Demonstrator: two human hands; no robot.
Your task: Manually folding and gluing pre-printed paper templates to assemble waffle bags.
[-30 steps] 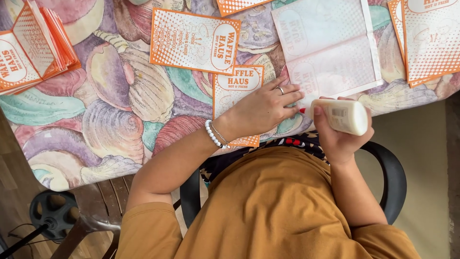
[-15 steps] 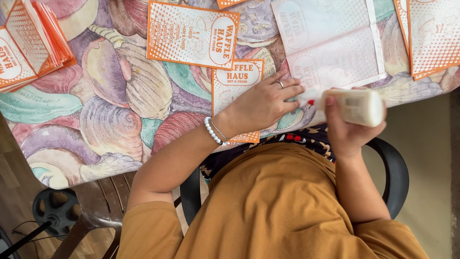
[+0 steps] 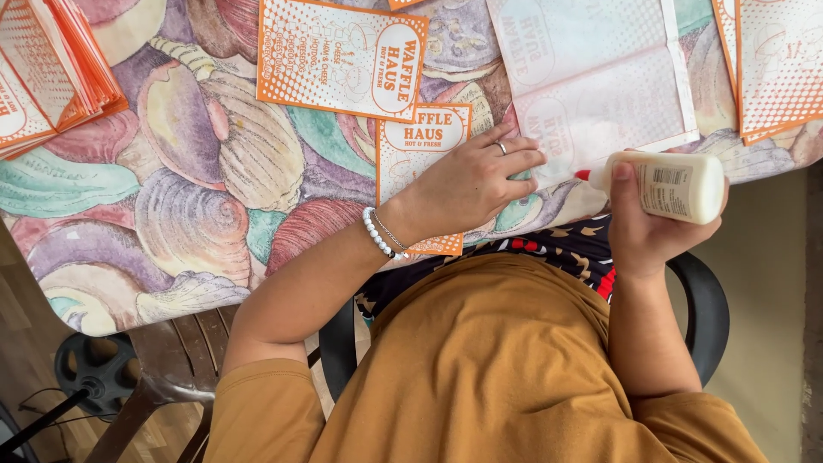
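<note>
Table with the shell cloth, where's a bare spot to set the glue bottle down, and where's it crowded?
The widest bare cloth lies between the stacked orange sheets and the left hand, below the flat orange printed bag. Crowded: around the unfolded white bag and the orange bags at the far right, near the right hand holding the glue bottle.

White glue bottle (image 3: 669, 184) with barcode label, orange-white printed paper bags (image 3: 343, 58) on table

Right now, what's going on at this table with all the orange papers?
A person sits at a table with a shell-patterned cloth. The left hand presses flat on a small orange printed sheet. The right hand holds a white glue bottle, its red tip at the edge of an unfolded pale sheet. More orange sheets are stacked nearby.
</note>
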